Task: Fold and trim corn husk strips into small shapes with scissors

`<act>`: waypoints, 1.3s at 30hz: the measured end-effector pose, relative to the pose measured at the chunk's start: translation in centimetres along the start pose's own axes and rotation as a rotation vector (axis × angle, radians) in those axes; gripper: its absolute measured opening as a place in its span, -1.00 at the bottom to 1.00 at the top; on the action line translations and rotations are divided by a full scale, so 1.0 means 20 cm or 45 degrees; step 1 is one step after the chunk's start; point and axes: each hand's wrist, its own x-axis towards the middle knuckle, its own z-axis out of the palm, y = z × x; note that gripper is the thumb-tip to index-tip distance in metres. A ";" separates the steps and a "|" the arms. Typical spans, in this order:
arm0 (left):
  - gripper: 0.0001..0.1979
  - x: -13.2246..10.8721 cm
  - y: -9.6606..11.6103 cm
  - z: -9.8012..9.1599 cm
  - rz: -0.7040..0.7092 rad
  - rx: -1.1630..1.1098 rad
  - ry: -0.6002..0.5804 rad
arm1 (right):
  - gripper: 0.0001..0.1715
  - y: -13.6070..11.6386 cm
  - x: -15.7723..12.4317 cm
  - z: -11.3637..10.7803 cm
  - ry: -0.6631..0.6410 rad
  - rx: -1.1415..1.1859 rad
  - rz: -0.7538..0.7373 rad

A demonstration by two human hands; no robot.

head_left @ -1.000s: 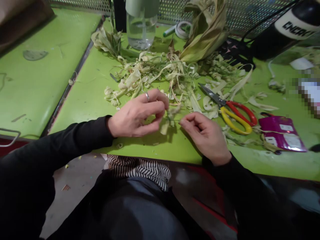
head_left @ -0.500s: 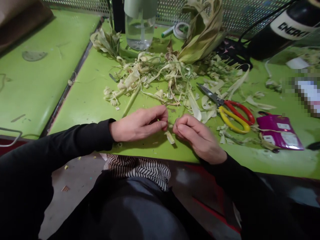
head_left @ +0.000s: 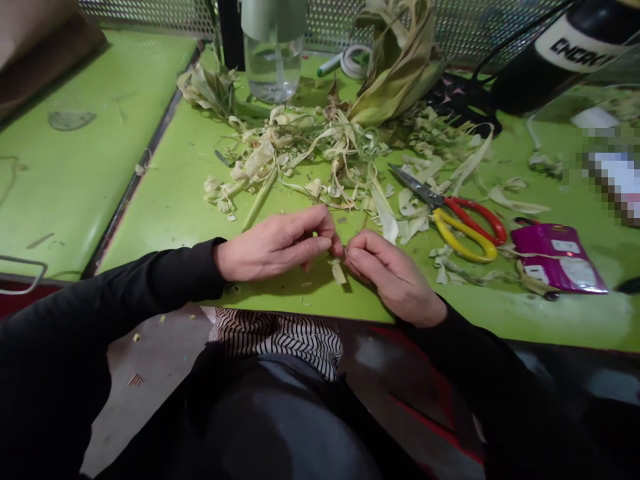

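My left hand [head_left: 280, 244] and my right hand [head_left: 387, 272] meet fingertip to fingertip near the front edge of the green table [head_left: 165, 207]. Both pinch a small pale husk piece [head_left: 339, 270] that hangs between them, just above the tabletop. The fingers of both hands are curled closed. Just beyond the hands lies a heap of torn husk strips [head_left: 320, 150].
Red and yellow scissors [head_left: 457, 217] lie to the right of my hands, beside a purple packet [head_left: 560, 257]. At the back stand a clear water bottle [head_left: 273, 50], a bundle of whole husks [head_left: 397, 63], a tape roll [head_left: 356, 61] and a black container [head_left: 555, 57].
My left hand dropped from the strip pile toward the table edge. My right hand moved left until the fingertips of both met on the small husk piece.
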 end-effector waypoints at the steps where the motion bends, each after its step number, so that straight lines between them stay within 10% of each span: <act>1: -0.84 0.00 0.00 0.00 0.011 -0.014 0.011 | -0.70 0.00 0.00 0.00 -0.001 0.018 -0.004; 8: -0.88 0.01 -0.05 0.04 -0.015 0.334 0.128 | -0.76 -0.03 0.00 0.00 0.038 -0.223 -0.095; 23: -0.87 0.02 -0.06 0.04 -0.174 -0.121 0.182 | -0.84 -0.16 0.20 -0.06 0.021 -0.412 -0.425; 31: -0.87 0.04 -0.11 0.04 -0.121 -0.878 0.318 | -0.88 -0.12 0.24 -0.06 0.572 -0.343 -0.507; 39: -0.72 0.04 -0.11 0.04 -0.098 -0.941 0.337 | -0.81 -0.06 0.19 -0.09 0.228 -0.365 -0.339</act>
